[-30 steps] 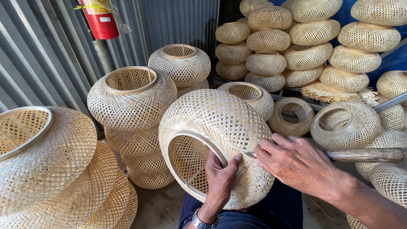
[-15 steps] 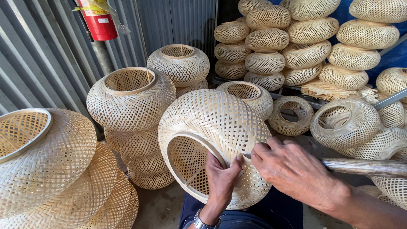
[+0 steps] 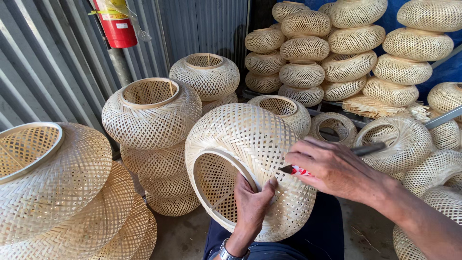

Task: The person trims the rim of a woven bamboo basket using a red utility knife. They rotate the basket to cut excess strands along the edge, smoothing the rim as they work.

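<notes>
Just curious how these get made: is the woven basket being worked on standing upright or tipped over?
Tipped on its side. The woven basket has its round opening facing the camera, the left hand at its rim.

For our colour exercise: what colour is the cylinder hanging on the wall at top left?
Red, with a yellow tag: the cylinder shows in the head view.

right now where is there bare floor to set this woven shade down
Little room. One bare strip of concrete floor lies between the stacked shades at left and the person's knees. Another patch shows under the right forearm. Behind, shades crowd the rack. The left hand grips the held shade; the right hand holds a knife.
</notes>
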